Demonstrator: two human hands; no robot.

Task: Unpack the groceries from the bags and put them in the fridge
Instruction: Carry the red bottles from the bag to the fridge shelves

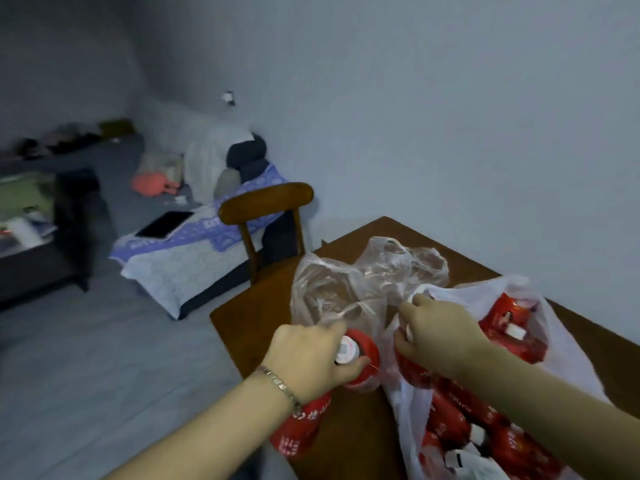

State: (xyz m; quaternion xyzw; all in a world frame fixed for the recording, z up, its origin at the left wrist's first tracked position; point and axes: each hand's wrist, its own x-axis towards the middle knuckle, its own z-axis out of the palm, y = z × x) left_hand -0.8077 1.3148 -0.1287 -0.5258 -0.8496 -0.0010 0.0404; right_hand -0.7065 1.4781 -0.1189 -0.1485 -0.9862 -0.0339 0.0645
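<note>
A brown wooden table (249,327) fills the near right. On its right side slumps a white plastic bag (568,344) holding at least four red-labelled bottles (512,327). Their white writing is too blurred to read. Two clear plastic bags (329,292) sit further back. The right hand (440,334) pinches the white bag's edge. The left hand (304,358) curls round a white-capped red bottle (363,355), above another bottle (298,431).

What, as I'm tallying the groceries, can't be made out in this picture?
Head view:
- Count of red bottles in the white bag: bag film, the right hand and arm, and the bottom edge hide some.
- Bottle labels: blurred.
- Bottle gripped by the left hand: hand and wrist cover its body.
- Clear bags: glare hides whether anything remains inside.
- Fridge: out of frame.
</note>
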